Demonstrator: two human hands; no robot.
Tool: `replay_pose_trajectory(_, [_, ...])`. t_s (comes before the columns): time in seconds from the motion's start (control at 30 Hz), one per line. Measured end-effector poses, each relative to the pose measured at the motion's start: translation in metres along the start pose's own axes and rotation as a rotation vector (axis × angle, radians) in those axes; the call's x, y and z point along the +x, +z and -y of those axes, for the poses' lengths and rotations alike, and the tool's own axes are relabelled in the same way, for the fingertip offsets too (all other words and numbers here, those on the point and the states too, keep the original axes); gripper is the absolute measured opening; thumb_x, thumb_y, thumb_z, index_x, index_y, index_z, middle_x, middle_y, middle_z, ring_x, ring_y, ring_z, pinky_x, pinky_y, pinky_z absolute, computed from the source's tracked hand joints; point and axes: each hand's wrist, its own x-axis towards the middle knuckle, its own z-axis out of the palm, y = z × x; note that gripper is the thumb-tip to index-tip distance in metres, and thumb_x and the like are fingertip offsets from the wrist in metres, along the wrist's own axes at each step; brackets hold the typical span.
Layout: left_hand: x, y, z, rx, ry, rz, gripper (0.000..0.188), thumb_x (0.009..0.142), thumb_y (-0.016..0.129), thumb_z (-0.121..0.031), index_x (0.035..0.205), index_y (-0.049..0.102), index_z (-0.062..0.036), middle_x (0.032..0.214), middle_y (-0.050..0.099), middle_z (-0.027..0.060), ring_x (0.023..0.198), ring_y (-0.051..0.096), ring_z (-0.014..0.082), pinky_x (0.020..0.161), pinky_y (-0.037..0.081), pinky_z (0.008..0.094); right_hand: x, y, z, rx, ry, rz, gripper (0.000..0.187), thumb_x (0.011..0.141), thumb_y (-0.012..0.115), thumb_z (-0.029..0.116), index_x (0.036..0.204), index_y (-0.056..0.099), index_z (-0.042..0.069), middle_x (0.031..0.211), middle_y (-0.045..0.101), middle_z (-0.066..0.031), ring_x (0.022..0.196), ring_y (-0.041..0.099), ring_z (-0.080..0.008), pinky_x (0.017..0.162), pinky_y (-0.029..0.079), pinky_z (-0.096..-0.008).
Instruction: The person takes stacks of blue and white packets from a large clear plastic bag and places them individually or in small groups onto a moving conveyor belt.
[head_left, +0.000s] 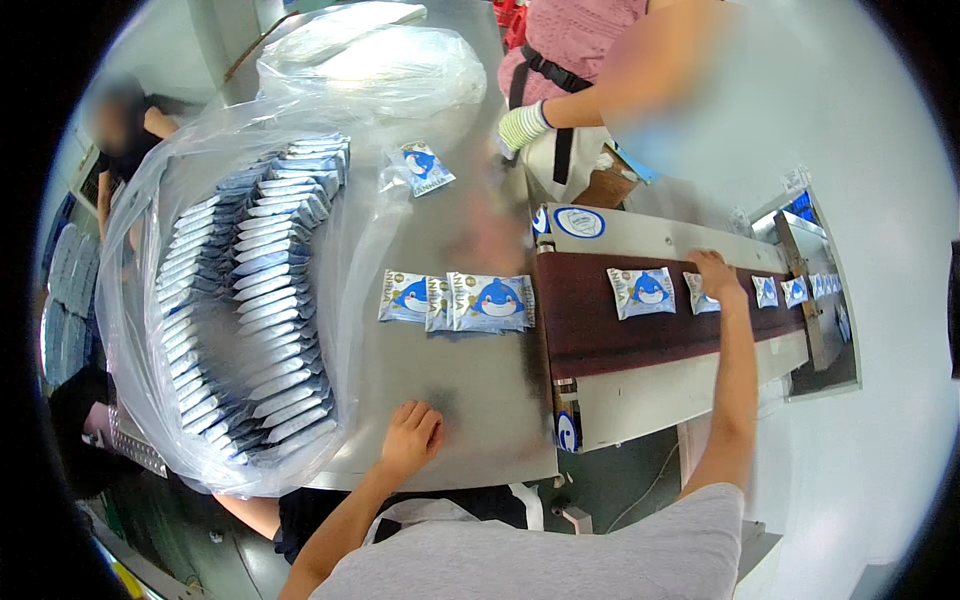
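The belt (pixel 590 345), dark red between pale side rails, runs to the right from the table (pixel 480 425). Over the belt, about midway along, the right hand (pixel 708 272) reaches with its fingers bent down at the second packet (pixel 704 299), partly covering it; whether it grips or only touches that packet, I cannot tell. The first packet (pixel 642 293), white and blue with a whale on it, lies flat on the belt, nearer the table end. Beyond the hand, two spaced packets (pixel 780 291) lie along the belt, with a closer row (pixel 826 285) at its far right end. The left hand (pixel 413 438) is left of the belt's near corner, over the table, its fingers curled into a loose fist with nothing seen in them. Just left of the belt's end, an overlapping group (pixel 490 301) of packets lies on the table, whales up; a lone packet (pixel 427 168) lies farther off, up and left of the belt. Well left of the belt, a clear bag (pixel 130 270) holds two long, curving stacks (pixel 285 265) of packets. By the belt's far left corner is a co-worker's striped glove (pixel 524 126).
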Motion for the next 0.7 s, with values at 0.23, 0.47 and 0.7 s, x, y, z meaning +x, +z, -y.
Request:
replay_pose_trajectory(0.23, [0.001,-0.013,-0.01,-0.218,-0.224,0.052,0.013,0.077,0.064,-0.006,0.087,0.056,-0.0034,0.086,0.055,0.0113,0.082,0.054,0.0307,0.074,0.044,0.0398,0.036,0.002,0.004,-0.19,-0.342,0.395,0.065,0.051,0.084,0.038,0.107,0.064,0.013,0.116,0.056,-0.007,0.121,0.044,-0.0335,0.096,0.037,-0.0591])
replay_pose_trajectory(0.47, [0.032,0.018,-0.021,-0.787,-0.738,0.028,0.029,0.089,0.061,-0.014,0.112,0.053,-0.0001,0.114,0.059,0.0101,0.101,0.059,0.0181,0.09,0.046,0.0302,0.051,-0.083,0.16,0.577,-0.927,0.106,0.061,0.063,0.08,0.026,0.113,0.053,0.003,0.106,0.053,-0.0153,0.106,0.051,-0.0294,0.093,0.04,-0.0366])
replay_pose_trajectory(0.7, [0.105,0.065,-0.026,-1.215,-1.227,-0.23,0.064,0.084,0.068,-0.032,0.129,0.04,0.0033,0.124,0.053,0.0123,0.11,0.054,0.0177,0.092,0.043,0.0281,0.062,-0.065,0.292,0.431,-1.093,0.596,0.072,0.074,0.071,0.05,0.123,0.047,0.003,0.115,0.057,-0.0197,0.107,0.053,-0.0266,0.092,0.041,-0.0322])
